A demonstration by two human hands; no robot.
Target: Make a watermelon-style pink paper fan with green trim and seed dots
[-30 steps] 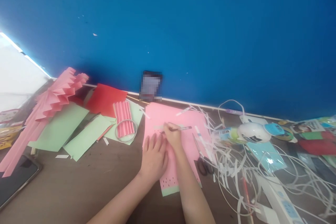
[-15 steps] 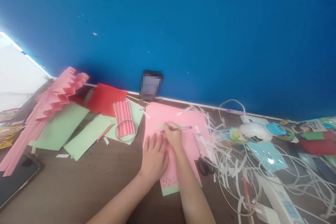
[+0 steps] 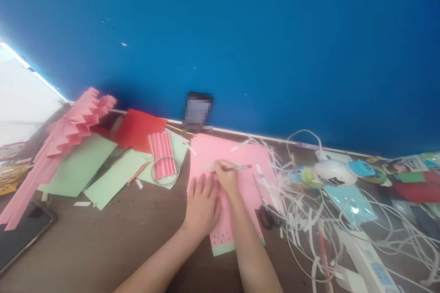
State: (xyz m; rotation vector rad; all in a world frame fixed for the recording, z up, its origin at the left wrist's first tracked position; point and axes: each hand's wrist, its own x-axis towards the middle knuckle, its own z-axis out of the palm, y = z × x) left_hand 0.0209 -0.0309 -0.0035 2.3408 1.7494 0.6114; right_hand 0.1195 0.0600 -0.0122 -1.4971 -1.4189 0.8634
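one pen (image 3: 241, 167) pinched in the closed right hand (image 3: 227, 177), its tip on the one pink sheet (image 3: 223, 147). left hand (image 3: 202, 204) lies flat and open on that sheet, just beside. one pair of scissors (image 3: 267, 216) is near.

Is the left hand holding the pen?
No, the right hand grips the pen; the left hand lies flat on the pink paper.

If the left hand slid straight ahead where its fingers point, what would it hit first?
Probably the tip of the pen, held by the right hand just ahead of the left hand. Beside that lies only pink paper up to the dark object at the wall. Depth is unclear.
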